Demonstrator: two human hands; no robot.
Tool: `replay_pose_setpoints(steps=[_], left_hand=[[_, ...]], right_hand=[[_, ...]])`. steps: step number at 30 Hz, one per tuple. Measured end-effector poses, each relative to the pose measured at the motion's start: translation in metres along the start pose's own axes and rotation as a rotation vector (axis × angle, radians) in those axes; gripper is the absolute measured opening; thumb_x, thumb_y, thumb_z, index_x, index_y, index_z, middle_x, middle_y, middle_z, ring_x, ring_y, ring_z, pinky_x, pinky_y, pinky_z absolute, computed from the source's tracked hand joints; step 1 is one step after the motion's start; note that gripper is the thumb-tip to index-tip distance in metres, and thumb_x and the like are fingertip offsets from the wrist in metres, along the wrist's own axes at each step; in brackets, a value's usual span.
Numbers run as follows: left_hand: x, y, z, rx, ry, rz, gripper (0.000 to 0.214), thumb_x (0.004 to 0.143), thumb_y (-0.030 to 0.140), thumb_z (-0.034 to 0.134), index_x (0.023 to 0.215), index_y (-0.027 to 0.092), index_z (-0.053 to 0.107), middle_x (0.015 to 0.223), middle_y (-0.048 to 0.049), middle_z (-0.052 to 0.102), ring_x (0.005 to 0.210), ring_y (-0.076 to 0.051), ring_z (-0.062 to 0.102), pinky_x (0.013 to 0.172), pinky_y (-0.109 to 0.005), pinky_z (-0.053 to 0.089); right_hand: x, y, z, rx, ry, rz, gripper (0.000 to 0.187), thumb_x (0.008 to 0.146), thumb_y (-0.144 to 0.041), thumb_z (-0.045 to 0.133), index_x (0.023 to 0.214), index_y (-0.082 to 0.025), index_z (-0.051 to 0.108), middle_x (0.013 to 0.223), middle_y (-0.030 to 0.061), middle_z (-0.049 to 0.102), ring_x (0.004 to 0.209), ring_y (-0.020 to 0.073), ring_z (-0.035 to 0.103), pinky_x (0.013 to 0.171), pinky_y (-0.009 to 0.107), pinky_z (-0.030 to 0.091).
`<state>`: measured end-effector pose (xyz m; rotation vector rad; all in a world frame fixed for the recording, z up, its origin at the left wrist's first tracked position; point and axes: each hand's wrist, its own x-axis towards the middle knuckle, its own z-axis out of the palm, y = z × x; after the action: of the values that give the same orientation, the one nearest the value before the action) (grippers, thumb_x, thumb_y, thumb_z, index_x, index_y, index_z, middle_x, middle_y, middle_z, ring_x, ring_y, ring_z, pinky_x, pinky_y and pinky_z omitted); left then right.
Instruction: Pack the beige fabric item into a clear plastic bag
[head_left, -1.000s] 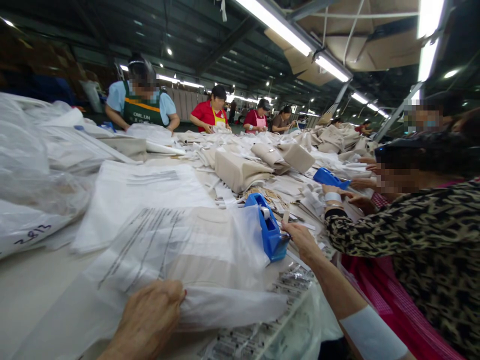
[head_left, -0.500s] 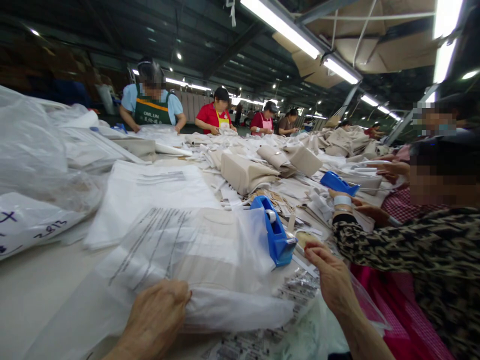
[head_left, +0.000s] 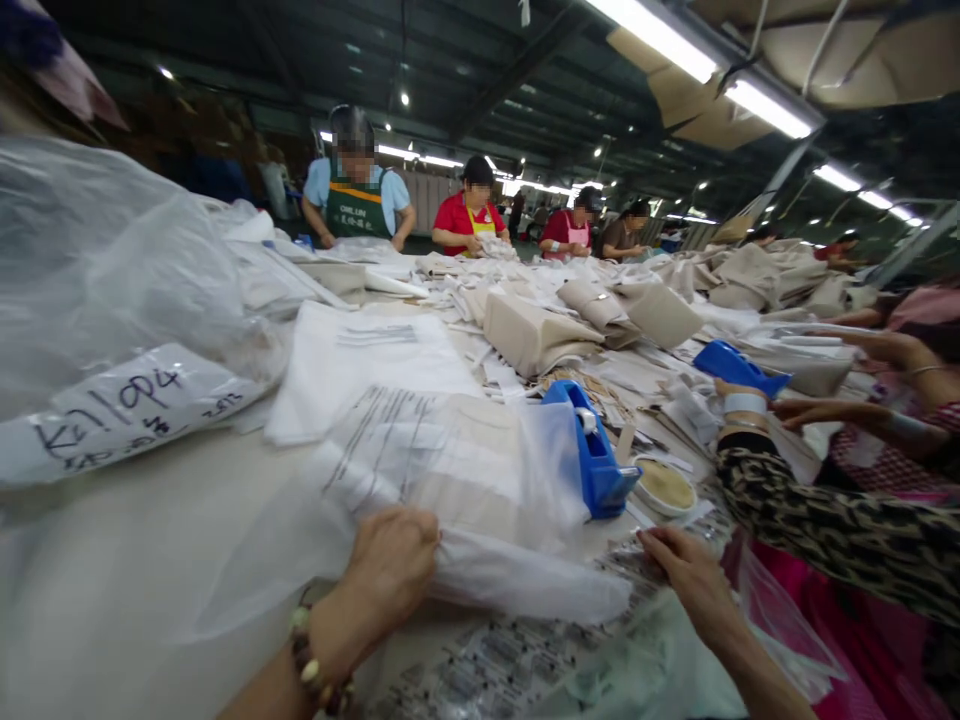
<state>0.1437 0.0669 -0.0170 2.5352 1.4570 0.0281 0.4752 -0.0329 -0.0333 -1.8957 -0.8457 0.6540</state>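
My left hand [head_left: 397, 565] is closed on the near edge of a frosted plastic bag [head_left: 525, 580] with printed lines on it. A flat beige item shows through the bag. My right hand [head_left: 694, 580] is off the bag's right corner, thumb and finger pinched together; whatever lies between them is too small to make out. Just beyond the bag stands a blue tape dispenser [head_left: 596, 460]. To its right is a round white dish [head_left: 667, 487] with a tan pad. Below the bag lies a clear sheet with printed labels [head_left: 487, 665].
More frosted bags [head_left: 367, 365] are stacked behind. A large clear plastic sack [head_left: 112, 270] with handwriting bulges at left. Beige handbags [head_left: 540, 330] pile up across the table. A co-worker's patterned sleeve [head_left: 817, 530] and a second blue dispenser [head_left: 739, 370] are close on the right.
The view has swung left, so things sit further right in it. My right hand has come down from beside the tape dispenser toward the bag's right corner. My left hand keeps its grip.
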Motion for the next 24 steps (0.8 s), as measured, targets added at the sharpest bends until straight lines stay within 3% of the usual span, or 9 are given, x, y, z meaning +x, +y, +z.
replay_pose_setpoints(steps=[2,4,7,11,13,18,24], left_hand=[[0.001,0.001,-0.001,-0.017,-0.013,-0.019,0.029,0.090,0.037,0.048,0.073,0.015,0.056,0.068,0.0005,0.056,0.064,-0.013,0.053,0.066,-0.030,0.044],[0.002,0.003,-0.004,-0.038,-0.023,-0.018,0.029,0.088,0.042,0.052,0.077,0.016,0.057,0.071,0.0003,0.057,0.065,-0.013,0.053,0.066,-0.031,0.045],[0.002,0.007,-0.011,-0.054,-0.039,-0.002,0.028,0.088,0.039,0.051,0.077,0.015,0.058,0.070,-0.0007,0.058,0.065,-0.013,0.054,0.066,-0.030,0.045],[0.001,0.010,-0.019,-0.046,-0.055,0.009,0.028,0.090,0.028,0.043,0.070,0.014,0.058,0.066,-0.0030,0.058,0.063,-0.014,0.054,0.066,-0.030,0.044],[0.000,0.012,-0.022,-0.043,-0.064,0.015,0.027,0.088,0.023,0.042,0.068,0.014,0.058,0.065,-0.0033,0.058,0.063,-0.014,0.054,0.066,-0.030,0.043],[0.000,0.014,-0.029,-0.056,-0.088,0.032,0.021,0.079,0.014,0.042,0.068,0.015,0.059,0.065,-0.0066,0.061,0.068,-0.017,0.057,0.066,-0.029,0.040],[0.002,0.012,-0.023,-0.094,-0.097,0.046,0.024,0.077,0.010,0.038,0.072,0.014,0.062,0.069,-0.0085,0.062,0.073,-0.020,0.058,0.068,-0.030,0.040]], right_hand=[[-0.008,-0.008,-0.004,-0.146,-0.005,-0.112,0.032,0.057,-0.054,0.065,0.058,-0.022,0.063,0.054,0.0012,0.061,0.052,0.0183,0.052,0.050,0.029,0.040],[-0.021,-0.029,-0.003,-0.298,-0.113,-0.300,0.031,0.067,-0.054,0.058,0.066,-0.024,0.065,0.062,0.0019,0.064,0.059,0.0197,0.056,0.056,0.029,0.043],[-0.046,-0.083,0.009,-0.429,-0.531,-0.542,0.028,0.082,-0.045,0.050,0.070,-0.025,0.063,0.062,0.0003,0.061,0.059,0.0167,0.055,0.056,0.025,0.041],[-0.062,-0.151,0.047,-0.494,-1.170,-0.671,0.021,0.089,-0.031,0.048,0.083,-0.025,0.067,0.073,-0.0008,0.063,0.069,0.0139,0.057,0.065,0.022,0.041],[-0.057,-0.166,0.073,-0.544,-1.324,-0.745,0.018,0.088,-0.023,0.050,0.085,-0.023,0.067,0.072,-0.0020,0.062,0.067,0.0121,0.055,0.063,0.021,0.039],[-0.028,-0.164,0.130,-0.867,-1.165,-0.935,0.012,0.081,-0.017,0.057,0.079,-0.022,0.068,0.066,-0.0022,0.063,0.062,0.0119,0.053,0.057,0.022,0.032],[-0.021,-0.164,0.152,-0.999,-1.074,-0.906,0.014,0.080,-0.018,0.055,0.075,-0.019,0.069,0.070,0.0037,0.069,0.063,0.0154,0.057,0.054,0.025,0.028]])
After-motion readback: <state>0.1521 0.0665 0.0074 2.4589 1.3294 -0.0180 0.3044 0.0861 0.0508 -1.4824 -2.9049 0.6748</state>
